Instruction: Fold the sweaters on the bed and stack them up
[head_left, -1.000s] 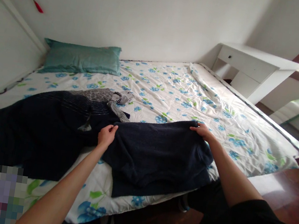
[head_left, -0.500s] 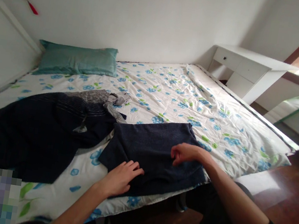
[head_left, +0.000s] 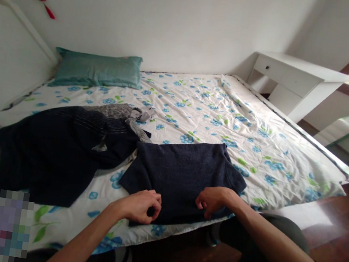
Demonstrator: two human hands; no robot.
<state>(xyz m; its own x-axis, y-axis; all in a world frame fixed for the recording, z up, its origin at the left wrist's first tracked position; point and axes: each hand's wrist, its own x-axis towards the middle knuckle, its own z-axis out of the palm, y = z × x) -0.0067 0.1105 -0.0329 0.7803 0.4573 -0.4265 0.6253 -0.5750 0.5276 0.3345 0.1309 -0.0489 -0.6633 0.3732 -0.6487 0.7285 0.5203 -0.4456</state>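
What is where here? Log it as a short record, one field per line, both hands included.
Left hand: fingers curled, at the near part of the navy garment; grip unclear
Right hand: fingers curled, over the same garment's right half; contact unclear
Navy garment: spread near the front edge of the floral sheet
Second garment: dark with a speckled grey part, lying left of the navy one
Green pillow: far left, on the sheet
White desk: far right, beyond the sheet
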